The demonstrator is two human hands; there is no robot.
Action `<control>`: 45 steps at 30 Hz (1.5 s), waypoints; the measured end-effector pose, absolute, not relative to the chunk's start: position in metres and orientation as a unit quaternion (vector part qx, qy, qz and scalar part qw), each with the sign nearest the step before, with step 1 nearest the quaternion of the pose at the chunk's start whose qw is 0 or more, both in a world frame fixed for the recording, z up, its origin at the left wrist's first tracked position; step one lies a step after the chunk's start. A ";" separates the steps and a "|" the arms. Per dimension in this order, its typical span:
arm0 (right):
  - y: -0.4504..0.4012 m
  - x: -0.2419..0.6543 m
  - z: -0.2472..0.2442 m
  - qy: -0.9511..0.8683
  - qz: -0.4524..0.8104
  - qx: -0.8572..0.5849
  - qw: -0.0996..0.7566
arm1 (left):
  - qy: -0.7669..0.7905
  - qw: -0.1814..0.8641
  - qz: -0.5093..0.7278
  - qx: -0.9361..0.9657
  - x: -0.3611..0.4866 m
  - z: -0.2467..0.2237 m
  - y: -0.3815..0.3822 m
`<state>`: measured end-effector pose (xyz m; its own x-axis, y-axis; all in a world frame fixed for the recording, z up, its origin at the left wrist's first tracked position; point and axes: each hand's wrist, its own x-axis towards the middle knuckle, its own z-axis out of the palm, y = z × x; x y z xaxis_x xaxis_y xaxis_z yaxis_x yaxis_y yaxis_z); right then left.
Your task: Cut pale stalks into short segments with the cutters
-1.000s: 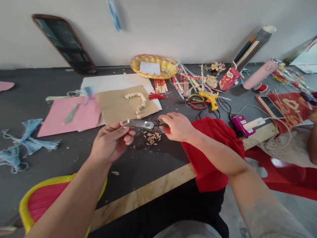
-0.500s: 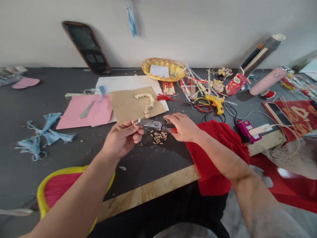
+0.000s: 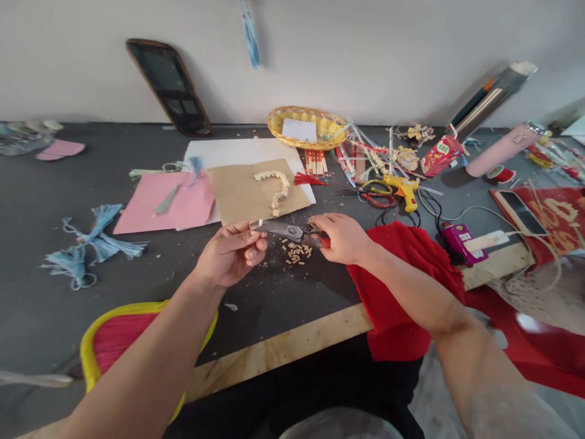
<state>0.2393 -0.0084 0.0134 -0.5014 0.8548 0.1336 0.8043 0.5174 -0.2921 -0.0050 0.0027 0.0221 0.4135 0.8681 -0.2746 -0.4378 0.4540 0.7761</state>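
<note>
My right hand (image 3: 342,236) is wrapped around the red handles of metal pruning shears (image 3: 292,231), whose blades point left. At the blade tips, my left hand (image 3: 233,251) pinches a small pale wooden stick (image 3: 261,223); most of it is hidden by the fingers. Beneath the shears lies a loose pile of short cut wooden pieces (image 3: 297,253) on the dark table. Just beyond, similar pale pieces form a curved row (image 3: 284,188) on a sheet of brown card (image 3: 237,192).
Pink paper (image 3: 169,201) and blue tassels (image 3: 98,235) lie to the left. Behind stands a wicker basket (image 3: 336,139). A yellow glue gun (image 3: 404,190), scissors and a juice box (image 3: 441,155) are at right. Red cloth (image 3: 402,250) drapes over the front edge under my right forearm.
The whole view has shifted slightly, so everything appears a little further right. Both hands keep nearly the same pose, with the shears still at the stick.
</note>
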 end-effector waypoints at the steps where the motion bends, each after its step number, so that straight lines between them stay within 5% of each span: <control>1: -0.009 0.238 0.014 -0.859 0.091 -0.487 0.127 | 0.345 0.779 0.422 0.311 -0.005 0.023 0.003; 14: -0.006 0.242 0.011 -0.848 0.008 -0.519 0.104 | 0.389 0.717 0.471 0.336 0.004 0.021 0.002; 26: -0.006 0.244 0.017 -0.867 0.055 -0.486 0.098 | 0.293 0.790 0.426 0.328 -0.003 0.021 -0.001; 45: -0.006 0.238 0.007 -0.833 0.055 -0.545 0.076 | 0.448 0.642 0.494 0.378 0.012 0.013 0.002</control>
